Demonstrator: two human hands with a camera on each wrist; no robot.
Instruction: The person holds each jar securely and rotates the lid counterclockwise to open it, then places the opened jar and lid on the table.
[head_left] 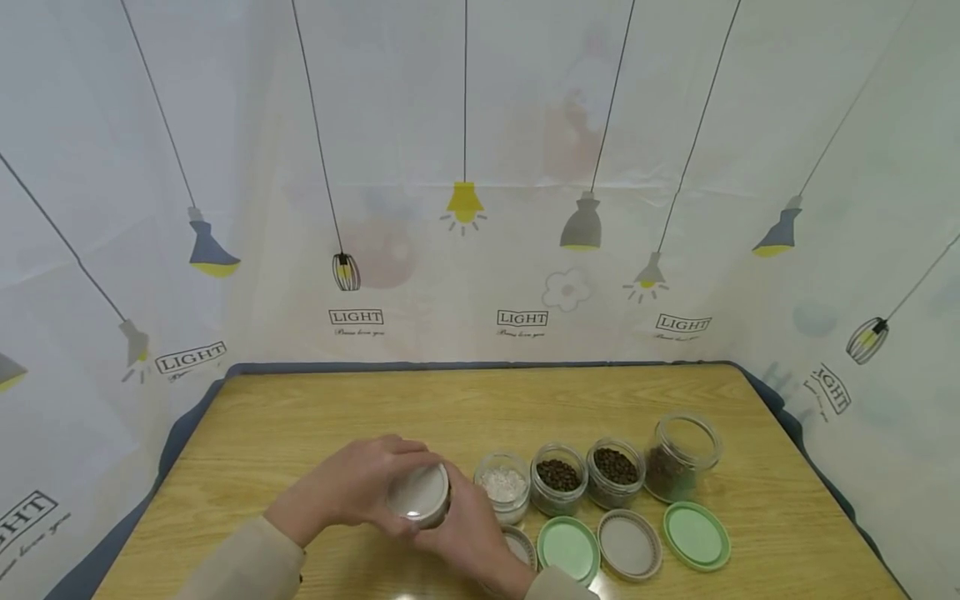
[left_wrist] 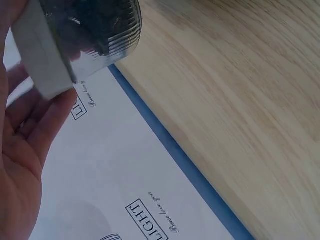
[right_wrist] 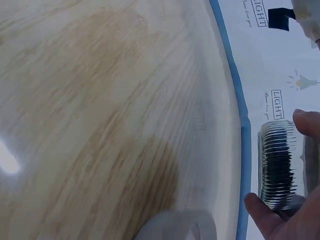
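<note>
A ribbed clear jar [right_wrist: 277, 162] with dark contents is held up above the table between both hands, a whitish lid [head_left: 418, 493] on it. My left hand [head_left: 360, 483] curls round the lid, its fingertips at the rim in the left wrist view. Around the jar's other side, my right hand [head_left: 474, 533] grips with thumb and fingers. To the right stand open jars: one with white crystals [head_left: 502, 485], two with coffee beans, a nearer one [head_left: 558, 477] and a farther one [head_left: 616, 468], and a larger jar [head_left: 681, 458] with dark contents.
Before the open jars lie a green lid [head_left: 568, 548], a grey lid [head_left: 630, 544], another green lid [head_left: 696, 535] and a partly hidden pale lid [head_left: 519, 546]. The wooden table [head_left: 315, 408] is bordered by a printed white curtain [head_left: 450, 292] with a blue edge.
</note>
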